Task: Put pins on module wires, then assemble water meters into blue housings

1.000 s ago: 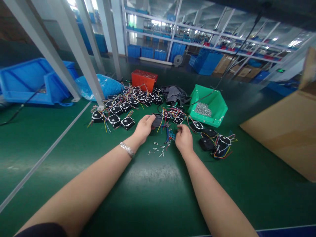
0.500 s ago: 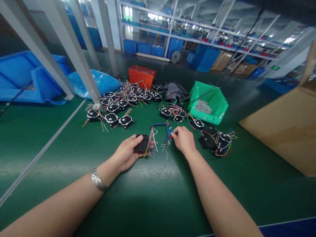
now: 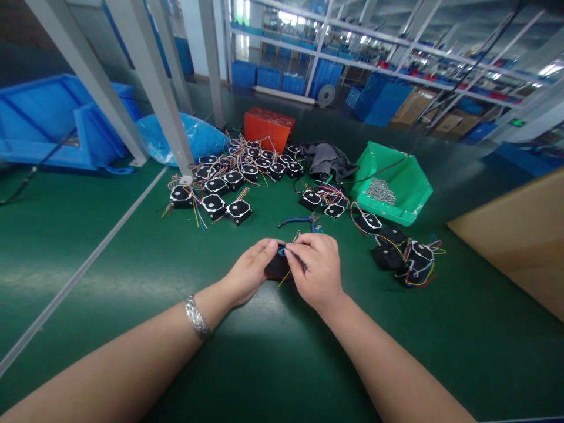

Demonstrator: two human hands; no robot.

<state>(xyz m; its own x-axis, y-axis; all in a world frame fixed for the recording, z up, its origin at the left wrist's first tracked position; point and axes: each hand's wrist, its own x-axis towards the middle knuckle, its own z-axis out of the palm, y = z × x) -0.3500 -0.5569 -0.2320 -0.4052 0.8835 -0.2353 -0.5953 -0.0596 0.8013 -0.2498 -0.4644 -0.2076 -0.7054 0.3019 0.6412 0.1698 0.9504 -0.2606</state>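
Observation:
My left hand [image 3: 251, 271] grips a small black square motor [image 3: 277, 267] with coloured wires, held just above the green table [image 3: 132, 264]. My right hand [image 3: 315, 267] is closed over the same motor from the right, its fingertips pinching at the top edge; what they pinch is too small to make out. A yellow wire sticks out below the motor. Blue-handled pliers [image 3: 299, 221] lie on the table just beyond both hands.
A pile of the same black motors [image 3: 229, 182] lies to the far left, more motors [image 3: 405, 252] to the right. A green bin [image 3: 409, 194] holds screws [image 3: 381, 191]. An orange box [image 3: 268, 129], dark cloth [image 3: 328, 158], blue crates [image 3: 57, 126] and a cardboard box [image 3: 515, 241] surround the area.
My left hand pulled the motor back from the pile toward me. My right hand left the loose screws on the table and came over onto the motor. The view shifted slightly.

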